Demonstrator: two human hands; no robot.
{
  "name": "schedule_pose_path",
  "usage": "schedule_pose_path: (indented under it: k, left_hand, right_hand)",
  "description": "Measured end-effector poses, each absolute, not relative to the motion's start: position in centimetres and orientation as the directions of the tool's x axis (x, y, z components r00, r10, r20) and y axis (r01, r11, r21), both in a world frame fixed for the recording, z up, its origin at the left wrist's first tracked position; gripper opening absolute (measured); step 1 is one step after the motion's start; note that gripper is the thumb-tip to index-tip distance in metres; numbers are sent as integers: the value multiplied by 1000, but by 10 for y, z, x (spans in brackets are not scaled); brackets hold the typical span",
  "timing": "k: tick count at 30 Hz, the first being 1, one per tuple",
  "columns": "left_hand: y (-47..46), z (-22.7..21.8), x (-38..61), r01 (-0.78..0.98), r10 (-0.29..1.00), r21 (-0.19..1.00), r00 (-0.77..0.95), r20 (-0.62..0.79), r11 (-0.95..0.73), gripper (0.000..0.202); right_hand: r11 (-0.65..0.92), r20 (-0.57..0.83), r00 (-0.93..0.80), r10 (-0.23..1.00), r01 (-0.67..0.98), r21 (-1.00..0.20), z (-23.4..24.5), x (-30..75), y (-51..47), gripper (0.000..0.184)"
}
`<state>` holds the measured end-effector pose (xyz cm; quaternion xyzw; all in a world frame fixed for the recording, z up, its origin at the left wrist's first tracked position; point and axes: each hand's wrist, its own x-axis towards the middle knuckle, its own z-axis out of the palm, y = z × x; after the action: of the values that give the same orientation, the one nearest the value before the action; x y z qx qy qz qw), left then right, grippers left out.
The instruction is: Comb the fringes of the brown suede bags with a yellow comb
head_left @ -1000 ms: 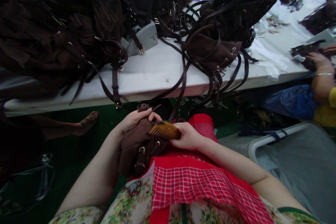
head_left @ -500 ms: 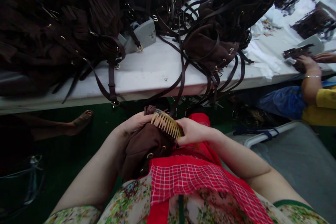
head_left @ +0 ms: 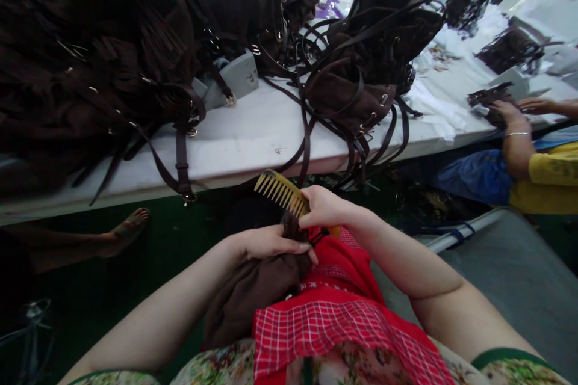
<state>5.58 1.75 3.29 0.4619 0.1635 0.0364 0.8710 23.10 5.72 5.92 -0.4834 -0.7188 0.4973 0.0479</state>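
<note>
A yellowish wide-toothed comb point(head_left: 280, 191) is gripped at one end by my right hand point(head_left: 326, 209), its teeth facing down and toward me. Just below it, my left hand point(head_left: 266, 242) is closed on a dark brown bag point(head_left: 257, 289) that rests on my lap. A small bunch of dark brown fringe point(head_left: 293, 227) sticks up between the two hands, under the comb. Whether the teeth touch the fringe I cannot tell. The bag's lower part lies against my red apron point(head_left: 347, 271).
Dark brown bags point(head_left: 99, 60) with straps and buckles are piled on the white table point(head_left: 235, 147). Another drawstring bag point(head_left: 347, 93) hangs its straps over the edge. At right, a co-worker's hands point(head_left: 512, 114) touch a dark piece. A grey chair point(head_left: 510, 271) stands beside me.
My left hand has shifted right and lower along the bag, and the bag has turned. The comb has come away from the left hand's fingers, up and slightly left. The view has moved a little.
</note>
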Motion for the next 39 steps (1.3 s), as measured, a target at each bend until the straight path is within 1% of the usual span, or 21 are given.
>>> schedule_pose_path:
  k: [2, 4, 5, 6, 7, 9, 11, 14, 17, 20, 23, 25, 27, 28, 29, 30, 31, 32, 34, 37, 39]
  left_hand:
    - [16, 27, 55, 35, 271, 814, 934, -233, 580, 34]
    - [15, 22, 50, -14, 339, 805, 911, -234, 594, 33]
    - [16, 20, 48, -33, 365, 787, 897, -248, 616, 33]
    - [16, 18, 46, -48, 384, 766, 884, -266, 640, 32]
    - [15, 16, 45, -63, 404, 750, 871, -281, 658, 31]
    - [15, 11, 44, -99, 455, 733, 836, -306, 674, 27]
    - [14, 8, 45, -101, 474, 728, 817, -328, 678, 23]
    - [13, 9, 50, -75, 421, 728, 854, -306, 681, 23]
    - [12, 19, 55, -96, 401, 794, 895, -195, 601, 29]
    - [11, 31, 58, -79, 393, 884, 911, -124, 460, 37]
    - [9, 37, 58, 3, 378, 944, 916, -135, 329, 40]
    - [8, 37, 57, 40, 356, 933, 918, -176, 358, 40]
    - [7, 34, 56, 42, 345, 880, 910, -229, 473, 39]
    - [6, 31, 56, 37, 347, 847, 902, -256, 530, 38]
    - [6, 28, 55, 30, 353, 819, 892, -280, 574, 37]
    - [5, 25, 55, 25, 366, 801, 881, -300, 598, 35]
    - [5, 23, 56, 24, 383, 798, 868, -315, 602, 34]
    - [5, 21, 56, 20, 404, 802, 856, -322, 597, 33]
    - [5, 20, 58, 14, 411, 819, 860, -303, 574, 33]
    - [5, 30, 61, 40, 338, 872, 912, -231, 489, 35]
    - [2, 44, 60, 79, 315, 939, 930, -190, 334, 37]
  right_hand:
    - [76, -288, -391, 874, 696, -714, 52, 239, 63, 20]
    - [158, -110, -288, 951, 762, -629, 51, 247, 59, 33]
    - [206, -43, -288, 957, 774, -598, 51, 249, 54, 37]
    - [262, -4, -326, 945, 766, -587, 53, 251, 46, 36]
    - [321, 8, -391, 920, 743, -587, 54, 251, 37, 30]
    - [441, -17, -543, 840, 699, -562, 53, 250, 17, 18]
    - [514, -86, -622, 778, 710, -482, 49, 247, 1, 20]
    - [511, -191, -595, 781, 783, -355, 40, 243, -9, 21]
    - [474, -302, -549, 780, 832, -289, 36, 240, -8, 21]
    - [433, -371, -507, 778, 861, -267, 31, 241, -6, 22]
    - [353, -402, -446, 800, 891, -286, 18, 249, -3, 19]
    - [247, -374, -365, 852, 912, -327, 11, 259, 0, 21]
    - [155, -241, -272, 931, 896, -415, 12, 269, -1, 28]
    - [151, -148, -249, 957, 866, -477, 16, 272, -3, 31]
    - [186, -58, -256, 965, 822, -538, 23, 274, -7, 32]
    - [250, 12, -299, 954, 775, -580, 30, 275, -13, 32]
    - [322, 49, -367, 929, 737, -594, 37, 273, -19, 30]
    - [381, 47, -437, 898, 721, -579, 43, 270, -26, 28]
    - [425, -58, -511, 857, 767, -481, 47, 262, -37, 25]
    - [357, -246, -434, 867, 884, -302, 33, 256, -38, 25]
    - [281, -309, -358, 881, 922, -266, 18, 263, -29, 27]
